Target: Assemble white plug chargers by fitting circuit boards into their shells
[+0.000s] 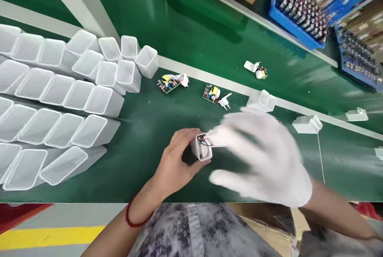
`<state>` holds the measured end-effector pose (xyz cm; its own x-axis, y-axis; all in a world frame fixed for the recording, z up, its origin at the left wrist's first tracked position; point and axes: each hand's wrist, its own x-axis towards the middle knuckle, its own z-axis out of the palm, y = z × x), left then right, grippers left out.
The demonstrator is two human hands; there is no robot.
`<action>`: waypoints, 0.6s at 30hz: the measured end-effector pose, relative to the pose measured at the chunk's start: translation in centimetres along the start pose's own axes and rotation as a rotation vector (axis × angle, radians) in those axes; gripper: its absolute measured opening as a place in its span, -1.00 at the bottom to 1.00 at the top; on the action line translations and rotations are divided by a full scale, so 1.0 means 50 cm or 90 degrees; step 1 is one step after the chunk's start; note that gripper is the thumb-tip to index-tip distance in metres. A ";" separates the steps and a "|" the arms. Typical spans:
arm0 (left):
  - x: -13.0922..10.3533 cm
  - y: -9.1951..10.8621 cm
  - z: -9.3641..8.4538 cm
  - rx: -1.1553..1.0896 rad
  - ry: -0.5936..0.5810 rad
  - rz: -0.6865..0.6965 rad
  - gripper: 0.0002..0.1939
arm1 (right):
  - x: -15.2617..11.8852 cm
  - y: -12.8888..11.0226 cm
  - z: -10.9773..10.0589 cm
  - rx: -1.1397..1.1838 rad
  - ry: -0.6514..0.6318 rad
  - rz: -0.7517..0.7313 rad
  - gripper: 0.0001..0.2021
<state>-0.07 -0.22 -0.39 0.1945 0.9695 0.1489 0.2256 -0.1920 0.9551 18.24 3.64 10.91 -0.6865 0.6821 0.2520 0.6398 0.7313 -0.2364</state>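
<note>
My bare left hand [179, 155] grips a small white plastic case [196, 149], its open end facing up. Inside the case, red and black wires and a white rounded part [204, 151] show. My right hand [263, 157], in a white glove and blurred by motion, has its fingers stretched and its thumb apart. Its index fingertip reaches the case's opening; whether it touches a white piece there is too smeared to tell. Beyond my hands lie two circuit boards with yellow transformers, the left board [169, 83] and the right board [212, 93], each wired to a white plug piece.
Rows of open white cases [56, 89] fill the left of the green bench [143, 137]. Another board [261, 73] lies farther back. Closed-looking white units [306, 124] sit at right. A blue tray [295, 25] of parts stands on the upper shelf.
</note>
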 end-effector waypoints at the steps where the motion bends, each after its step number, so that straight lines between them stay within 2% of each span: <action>1: -0.002 -0.002 0.000 -0.040 0.001 -0.036 -0.47 | -0.025 0.009 -0.001 0.029 0.061 0.035 -0.43; 3: -0.005 -0.004 -0.001 -0.111 -0.004 -0.091 -0.47 | -0.072 0.037 0.009 0.104 0.145 0.180 -0.43; 4: -0.005 -0.004 -0.002 -0.137 -0.013 -0.112 -0.48 | -0.092 0.062 0.017 0.131 0.129 0.236 -0.44; 5: -0.005 -0.003 -0.004 -0.161 -0.027 -0.134 -0.50 | -0.107 0.095 0.022 0.109 0.149 0.283 -0.49; 7: -0.006 -0.002 -0.006 -0.233 -0.071 -0.206 -0.52 | -0.115 0.188 0.015 -0.065 0.245 0.389 -0.61; 8: -0.006 -0.001 -0.006 -0.286 -0.103 -0.251 -0.51 | -0.109 0.246 0.001 -0.168 0.300 0.448 -0.61; 9: -0.007 0.000 -0.006 -0.345 -0.135 -0.292 -0.50 | -0.098 0.307 -0.018 -0.237 0.318 0.512 -0.58; 10: -0.008 0.003 -0.006 -0.401 -0.162 -0.327 -0.48 | -0.082 0.368 -0.039 -0.273 0.303 0.567 -0.55; 11: -0.010 0.006 -0.005 -0.450 -0.179 -0.350 -0.47 | -0.065 0.427 -0.058 -0.266 0.219 0.617 -0.52; 12: -0.013 0.011 -0.003 -0.489 -0.181 -0.363 -0.46 | -0.047 0.480 -0.071 -0.232 0.102 0.652 -0.48; 14: -0.021 0.022 -0.001 -0.547 -0.151 -0.370 -0.43 | -0.017 0.560 -0.073 -0.166 -0.003 0.653 -0.45; 16: -0.028 0.031 0.001 -0.596 -0.106 -0.368 -0.41 | 0.002 0.603 -0.048 -0.121 -0.062 0.645 -0.48; 18: -0.032 0.034 0.001 -0.634 -0.070 -0.368 -0.48 | 0.008 0.619 -0.018 -0.108 -0.084 0.639 -0.59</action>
<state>0.04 -2.12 1.00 0.4010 0.8456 -0.3523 -0.5349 0.5284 0.6593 38.06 26.54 4.55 0.1661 0.9813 -0.0969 0.9734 -0.1789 -0.1431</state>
